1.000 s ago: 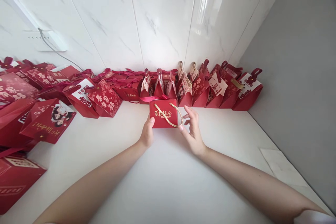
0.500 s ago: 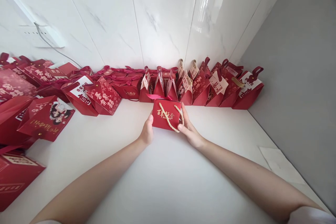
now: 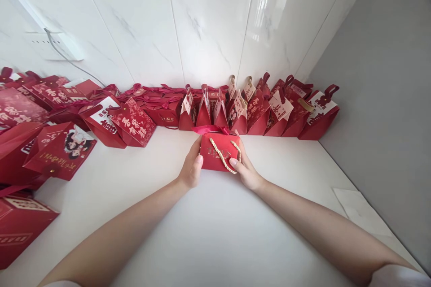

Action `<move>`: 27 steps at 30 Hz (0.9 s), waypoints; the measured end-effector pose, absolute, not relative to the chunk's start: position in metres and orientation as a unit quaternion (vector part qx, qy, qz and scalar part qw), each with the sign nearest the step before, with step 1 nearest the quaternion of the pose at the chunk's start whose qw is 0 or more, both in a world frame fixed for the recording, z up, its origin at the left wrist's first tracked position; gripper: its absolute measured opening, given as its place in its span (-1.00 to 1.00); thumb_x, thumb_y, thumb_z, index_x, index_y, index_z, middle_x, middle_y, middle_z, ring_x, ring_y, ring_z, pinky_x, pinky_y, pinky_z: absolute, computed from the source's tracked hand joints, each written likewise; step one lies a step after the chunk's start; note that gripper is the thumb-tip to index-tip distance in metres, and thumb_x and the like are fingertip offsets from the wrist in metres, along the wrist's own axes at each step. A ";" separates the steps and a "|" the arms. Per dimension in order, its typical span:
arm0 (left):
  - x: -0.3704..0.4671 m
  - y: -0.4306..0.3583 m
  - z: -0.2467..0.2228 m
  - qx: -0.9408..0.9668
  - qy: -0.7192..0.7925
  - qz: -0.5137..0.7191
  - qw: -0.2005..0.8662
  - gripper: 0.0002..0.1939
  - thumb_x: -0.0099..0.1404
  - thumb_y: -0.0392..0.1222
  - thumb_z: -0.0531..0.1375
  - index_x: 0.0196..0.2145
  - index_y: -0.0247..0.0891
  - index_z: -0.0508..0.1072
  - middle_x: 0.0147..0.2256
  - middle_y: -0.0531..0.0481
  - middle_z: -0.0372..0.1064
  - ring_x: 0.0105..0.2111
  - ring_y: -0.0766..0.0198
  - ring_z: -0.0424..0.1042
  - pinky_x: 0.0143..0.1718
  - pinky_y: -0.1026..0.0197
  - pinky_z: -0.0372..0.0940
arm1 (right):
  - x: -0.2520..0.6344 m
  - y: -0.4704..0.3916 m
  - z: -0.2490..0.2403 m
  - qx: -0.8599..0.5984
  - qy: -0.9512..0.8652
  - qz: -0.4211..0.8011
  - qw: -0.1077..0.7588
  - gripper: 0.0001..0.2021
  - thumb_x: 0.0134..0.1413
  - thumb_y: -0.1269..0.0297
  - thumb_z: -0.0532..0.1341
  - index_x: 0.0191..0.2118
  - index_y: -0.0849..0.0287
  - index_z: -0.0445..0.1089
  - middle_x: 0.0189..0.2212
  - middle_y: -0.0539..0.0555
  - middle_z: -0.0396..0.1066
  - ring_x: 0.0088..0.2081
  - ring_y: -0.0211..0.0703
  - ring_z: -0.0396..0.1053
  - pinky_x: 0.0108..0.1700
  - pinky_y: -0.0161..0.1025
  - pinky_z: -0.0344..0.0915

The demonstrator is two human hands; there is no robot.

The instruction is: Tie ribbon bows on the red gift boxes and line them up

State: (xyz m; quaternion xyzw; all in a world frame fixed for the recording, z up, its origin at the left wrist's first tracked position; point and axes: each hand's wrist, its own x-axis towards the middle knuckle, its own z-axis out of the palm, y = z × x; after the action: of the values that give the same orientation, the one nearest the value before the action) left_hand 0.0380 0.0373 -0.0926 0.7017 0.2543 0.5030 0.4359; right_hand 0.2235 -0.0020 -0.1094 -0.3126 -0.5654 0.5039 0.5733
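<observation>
Between my two hands is a small red gift box (image 3: 210, 161) with gold lettering, a twisted gold cord handle (image 3: 218, 154) and a dark pink ribbon (image 3: 215, 130) on top. My left hand (image 3: 192, 166) is closed against its left side, thumb at the front edge. On the right side my right hand (image 3: 248, 168) grips it, with the thumb on the front face by the cord. The fingers behind the box are mostly hidden. Just behind the box stands a row of red gift boxes (image 3: 256, 116) with peaked tops and loop handles.
More red boxes crowd the left side, among them a large one (image 3: 23, 228) near the front. Ribbon-tied boxes (image 3: 164, 110) line the tiled wall (image 3: 208, 22). A grey wall (image 3: 380, 89) bounds the right. A cable (image 3: 67, 56) runs from a wall socket.
The held box has shifted slightly right and toward me, and its front has turned more squarely to me. My left hand's grip has moved with it, its thumb lower on the edge.
</observation>
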 end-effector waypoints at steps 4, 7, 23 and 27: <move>0.039 0.036 -0.091 0.703 0.254 0.501 0.436 -0.35 0.37 0.20 0.00 0.26 -0.23 0.24 0.24 -0.17 0.21 0.27 -0.13 0.15 0.30 -0.10 0.05 | 0.223 -0.003 -0.109 -0.310 -0.568 0.492 0.582 -0.10 0.22 -0.01 0.19 0.43 -0.12 -0.47 0.38 0.06 -0.02 0.36 -0.04 0.03 0.41 0.01 -0.13; 0.039 0.034 -0.094 0.678 0.270 0.510 0.456 -0.32 0.32 0.24 0.05 0.25 -0.20 0.27 0.23 -0.15 0.24 0.27 -0.14 0.14 0.31 -0.07 0.06 | 0.224 -0.004 -0.107 -0.304 -0.574 0.482 0.588 -0.17 0.25 -0.05 0.14 0.43 -0.13 -0.40 0.38 0.05 -0.02 0.38 -0.02 -0.01 0.40 0.03 -0.10; 0.036 0.044 -0.101 0.651 0.250 0.433 0.571 -0.13 0.17 0.23 0.28 0.31 -0.17 0.12 0.21 -0.25 0.25 0.12 -0.08 0.35 0.06 0.00 0.31 | 0.230 0.002 -0.105 -0.483 -0.599 0.230 0.596 -0.45 0.24 0.06 0.17 0.31 -0.03 0.15 0.20 0.16 0.25 0.20 0.08 0.22 0.19 0.06 0.25; 0.033 0.047 -0.110 0.607 0.303 0.392 0.621 -0.34 0.02 0.21 0.38 -0.06 -0.31 0.45 -0.45 -0.08 0.47 -0.42 0.10 0.47 -0.34 0.07 0.35 | 0.228 -0.011 -0.101 -0.449 -0.698 0.162 0.534 -0.37 0.27 0.05 0.14 0.39 -0.19 -0.04 0.39 0.01 -0.08 0.38 0.13 -0.10 0.39 0.17 -0.13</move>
State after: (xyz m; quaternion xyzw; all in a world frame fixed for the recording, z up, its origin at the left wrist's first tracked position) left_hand 0.0332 0.0469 -0.1102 0.6071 0.3025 0.3922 0.6213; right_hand 0.2277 -0.0114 -0.1006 -0.4488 -0.6981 0.1616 0.5340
